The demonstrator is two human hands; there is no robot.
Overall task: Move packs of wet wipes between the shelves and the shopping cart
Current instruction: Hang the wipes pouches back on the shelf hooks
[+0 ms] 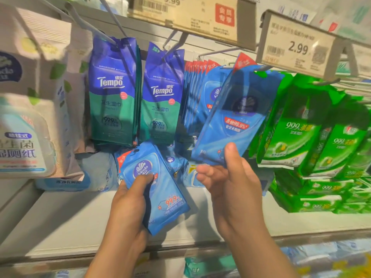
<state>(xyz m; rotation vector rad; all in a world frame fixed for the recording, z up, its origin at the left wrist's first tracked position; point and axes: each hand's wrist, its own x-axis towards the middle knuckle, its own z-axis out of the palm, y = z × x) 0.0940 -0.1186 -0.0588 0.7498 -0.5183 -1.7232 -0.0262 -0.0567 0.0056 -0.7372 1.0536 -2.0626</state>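
Note:
My left hand [130, 201] grips a small stack of blue Vinda wet wipe packs [160, 189] low in front of the shelf, thumb across the logo. A second blue Vinda pack [234, 115] is tilted up by my right hand [230, 177], which pinches its bottom edge with the thumb on the front. That pack's red top corner reaches a metal peg hook [249, 67] under the price tags; I cannot tell whether the hook passes through its hole. More blue Vinda packs [196, 93] hang in a row just left of it.
Tempo blue-green packs [114, 93] hang at left, green 999 packs [301, 133] at right. Large white tissue packs [26, 135] fill the far left. Price tags [297, 47] jut out overhead. The grey shelf board [80, 221] lies below my hands.

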